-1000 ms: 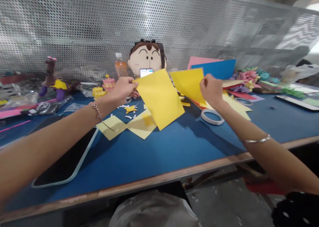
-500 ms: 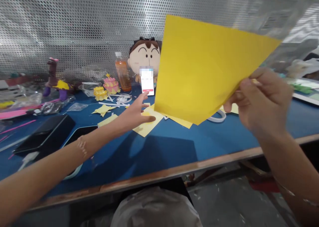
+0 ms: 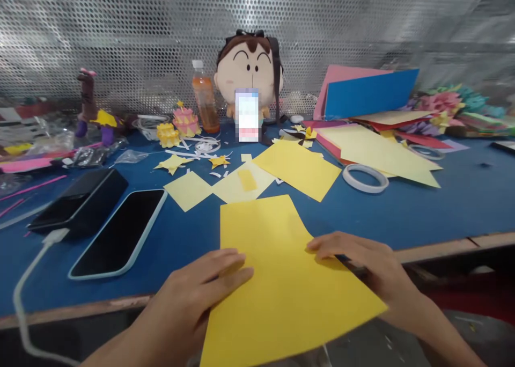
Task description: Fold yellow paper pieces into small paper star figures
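Note:
A sheet of yellow paper point(image 3: 277, 281) slopes across the table's front edge, its far end over the blue top and its near end out past the edge. My left hand point(image 3: 201, 289) grips its left side, thumb on top and fingers partly underneath. On the right side my right hand point(image 3: 358, 254) is closed on the paper's edge, some fingertips hidden below it. Just beyond the far end lie a second yellow sheet point(image 3: 300, 168), pale yellow pieces point(image 3: 189, 190) and a roll of white tape point(image 3: 365, 179).
A phone point(image 3: 120, 233) and a black power bank point(image 3: 80, 200) with a white cable lie on the left. Behind stand a bottle point(image 3: 206, 101), a plush doll point(image 3: 245, 69) and a lit phone point(image 3: 248, 117). Coloured paper point(image 3: 374, 96) is stacked at the right.
The yellow paper has come down from upright at the right to the table's front edge. My left hand has drawn back from near the lit phone and taken hold of its left side.

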`<state>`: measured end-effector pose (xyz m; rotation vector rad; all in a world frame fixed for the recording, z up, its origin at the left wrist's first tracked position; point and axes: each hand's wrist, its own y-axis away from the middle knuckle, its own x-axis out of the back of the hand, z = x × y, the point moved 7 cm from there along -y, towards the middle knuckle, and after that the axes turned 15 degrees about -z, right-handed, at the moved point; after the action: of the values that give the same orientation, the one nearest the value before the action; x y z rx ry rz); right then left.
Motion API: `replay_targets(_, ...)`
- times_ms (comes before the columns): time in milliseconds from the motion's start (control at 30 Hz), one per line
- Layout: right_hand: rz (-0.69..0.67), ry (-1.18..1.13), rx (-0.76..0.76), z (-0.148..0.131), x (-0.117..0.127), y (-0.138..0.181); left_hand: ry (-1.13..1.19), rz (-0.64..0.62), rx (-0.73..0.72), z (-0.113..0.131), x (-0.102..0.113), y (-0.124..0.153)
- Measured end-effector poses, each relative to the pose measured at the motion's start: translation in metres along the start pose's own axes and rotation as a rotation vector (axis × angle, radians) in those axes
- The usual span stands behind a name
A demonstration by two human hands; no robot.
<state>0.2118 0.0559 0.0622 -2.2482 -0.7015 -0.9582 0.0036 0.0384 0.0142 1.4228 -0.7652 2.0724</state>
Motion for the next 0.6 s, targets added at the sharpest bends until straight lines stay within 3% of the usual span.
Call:
replay_targets(100,-0.096,-0.001,-0.078,0.007,-0.007,0.0,0.099,-0.014,0.014,-0.004,-0.008,0.004)
replay_targets(233,-0.079,-0.069,-0.192,0.021,-0.009,0.0,0.19,0.007,0.032,-0.003,-0.004,0.002)
replay_targets(367,-0.003,-0.166,-0.477,0.044,-0.016,-0.005,0.34,0.055,0.282,-0.021,0.004,-0.006)
replay_targets(433,0.056,-0.172,-0.549,0.05,-0.019,-0.008,0.387,0.059,0.401,-0.03,0.004,-0.009)
replay_targets(533,0.042,-0.026,-0.555,0.05,-0.022,-0.016,0.228,0.151,0.503,-0.038,0.011,-0.01)
replay_targets(600,-0.003,0.09,-0.523,0.048,-0.024,-0.022,0.038,0.189,0.492,-0.036,0.015,-0.013)
